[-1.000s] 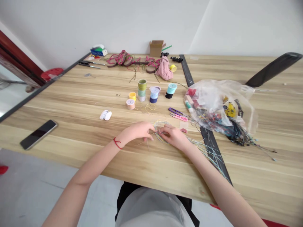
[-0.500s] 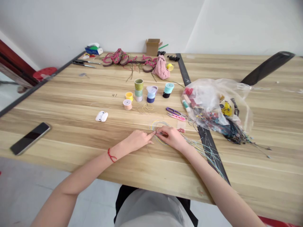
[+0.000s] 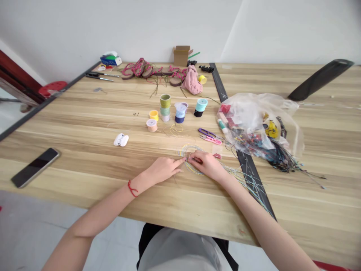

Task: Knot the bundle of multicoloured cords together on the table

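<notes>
A coil of thin cords (image 3: 180, 150) in yellow, light blue and grey lies on the table, with its long loose ends trailing to the right under my right forearm. My left hand (image 3: 166, 168) reaches in from the left. Its index finger is stretched out onto the cords, and the thumb stands apart below. Opposite it, my right hand (image 3: 205, 162) pinches a thin cord between thumb and fingers, its tips close to my left fingertip. The exact spot between the fingertips is too small to make out. A tiny bag of red beads (image 3: 217, 155) lies beside my right hand.
Beyond the hands stand several thread spools (image 3: 165, 107). Purple snips (image 3: 207, 132) and pink snips (image 3: 211, 140) lie before a plastic bag (image 3: 254, 116) of cords. A white earbud case (image 3: 121, 139) and a phone (image 3: 35, 167) are at left. Braided pink straps (image 3: 141, 69) lie at the back.
Both hands stay almost in place at the coil. My right fingers have shifted slightly, and the view has moved a little.
</notes>
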Available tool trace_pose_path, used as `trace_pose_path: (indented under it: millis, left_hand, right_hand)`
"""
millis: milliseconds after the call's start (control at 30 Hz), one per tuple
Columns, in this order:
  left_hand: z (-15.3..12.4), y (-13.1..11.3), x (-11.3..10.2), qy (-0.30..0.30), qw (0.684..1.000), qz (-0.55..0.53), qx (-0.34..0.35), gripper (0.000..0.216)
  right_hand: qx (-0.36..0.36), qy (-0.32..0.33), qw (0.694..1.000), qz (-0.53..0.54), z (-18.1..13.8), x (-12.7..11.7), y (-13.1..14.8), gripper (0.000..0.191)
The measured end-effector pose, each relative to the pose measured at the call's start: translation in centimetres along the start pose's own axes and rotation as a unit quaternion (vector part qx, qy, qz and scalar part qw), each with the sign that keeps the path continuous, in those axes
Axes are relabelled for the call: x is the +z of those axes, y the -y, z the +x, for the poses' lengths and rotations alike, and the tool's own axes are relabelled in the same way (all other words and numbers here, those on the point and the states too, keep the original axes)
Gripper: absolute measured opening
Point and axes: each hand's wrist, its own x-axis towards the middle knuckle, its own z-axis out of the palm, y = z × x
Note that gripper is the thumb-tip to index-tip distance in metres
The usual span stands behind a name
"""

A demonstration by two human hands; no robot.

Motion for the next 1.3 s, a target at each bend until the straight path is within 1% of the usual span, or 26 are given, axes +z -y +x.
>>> trace_pose_path:
  millis: [133,267,333,433,567,700,767,833,900,933,1000,1100,1167,1200,1233,1267,1300]
  left_hand:
    - [-0.3,0.7,0.8,-0.038,0.999,-0.014,0.014,0.050]
    - [-0.3,0.9,1.5,-0.103,0.992,-0.001,0.072,0.034]
    - [-0.5,0.7,1.6,-0.126,0.988,0.004,0.092,0.031]
    - [-0.9,0.3,1.2,-0.131,0.986,0.000,0.105,0.036]
    - [-1.5,0.0,0.4,-0.114,0.986,-0.007,0.124,0.045]
    - [-2.1,-0.4,-0.7,-0.045,0.986,-0.017,0.157,0.041]
    - [-2.4,-0.9,-1.4,-0.005,0.985,-0.049,0.164,0.035]
    - [-2.7,-1.3,-2.0,0.039,0.977,-0.123,0.170,0.024]
    - [-3.1,-1.6,-2.7,0.103,0.954,-0.223,0.170,0.014]
    - [-3.2,-1.6,-3.0,0.142,0.939,-0.268,0.164,0.015]
    - [-3.5,-1.3,-3.7,0.219,0.912,-0.323,0.129,0.020]
    - [-3.9,-0.4,-4.8,0.312,0.887,-0.339,0.033,0.019]
    - [-4.2,0.3,-5.6,0.372,0.858,-0.354,-0.027,0.019]
    - [-4.5,0.6,-6.1,0.396,0.841,-0.364,-0.054,0.016]
    - [-4.7,0.9,-6.5,0.408,0.831,-0.369,-0.080,0.011]
    - [-5.0,1.1,-7.0,0.402,0.835,-0.362,-0.100,0.009]
    - [-5.3,1.2,-7.4,0.381,0.851,-0.343,-0.112,0.012]
  right_hand:
    - [-0.012,-0.009,1.000,0.000,-0.1,0.1,0.1,0.012]
    - [-0.015,-0.015,1.000,0.004,-0.1,0.3,-0.1,0.012]
    - [-0.013,-0.015,1.000,0.004,-0.1,0.4,-0.2,0.013]
    - [-0.017,-0.016,1.000,0.001,-0.1,0.5,-0.3,0.014]
    - [-0.022,-0.025,0.999,0.004,-0.2,0.6,-0.2,0.013]
    - [-0.019,-0.020,1.000,0.012,-0.3,0.6,-0.1,0.011]
    - [-0.022,-0.017,1.000,0.014,-0.3,0.6,-0.2,0.011]
    - [-0.020,-0.017,1.000,0.014,-0.3,0.5,-0.2,0.011]
    - [-0.017,-0.015,1.000,0.015,-0.3,0.5,-0.3,0.011]
    - [-0.017,-0.012,1.000,0.017,-0.3,0.5,-0.3,0.011]
    - [-0.018,-0.004,1.000,0.023,-0.4,0.5,-0.3,0.011]
    - [-0.016,0.000,0.999,0.035,-0.4,0.3,-0.1,0.013]
    - [-0.010,0.003,0.999,0.053,-0.4,0.0,0.3,0.013]
    - [-0.007,0.004,0.998,0.067,-0.4,-0.2,0.6,0.013]
    - [-0.001,0.001,0.996,0.084,-0.4,-0.5,1.0,0.013]
    - [0.006,-0.007,0.994,0.105,-0.4,-0.7,1.3,0.016]
    - [0.016,-0.016,0.991,0.130,-0.4,-1.0,1.7,0.020]
